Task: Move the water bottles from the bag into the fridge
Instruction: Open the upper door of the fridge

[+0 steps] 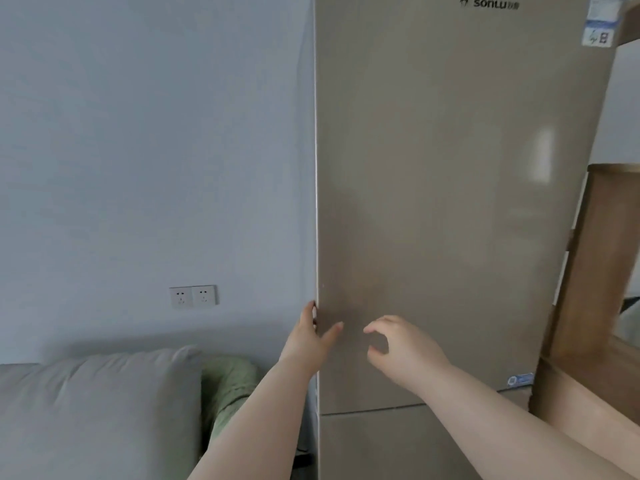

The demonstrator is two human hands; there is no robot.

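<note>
My left hand (311,336) is on the left edge of the fridge (450,202) door, low on the upper door: the fingers curl round the edge out of sight, and the thumb lies flat on the door's front, pointing right. So that hand is clasped on the door edge. My right hand (398,344) is just beside it, in front of the door and holding nothing; its fingers are bent and loosely spread, thumb below them with a gap between, and I cannot tell whether the fingertips touch the door or hang just off it. Both my forearms come up bare from the bottom of the view.

The fridge fills the middle and right of what I see, a tall beige one with a brand name at the top and a sticker (601,26) in the upper right corner (another small sticker (519,379) sits low on the upper door). Both doors look closed; the seam between upper and lower door runs just under my wrists.

To the left is a pale wall with a double socket (193,296), and below it a grey cushion (104,410) with something green (228,386) beside it, next to the fridge. Wooden furniture (595,289) stands at the fridge's right side.

No water bottles or bag are in view
</note>
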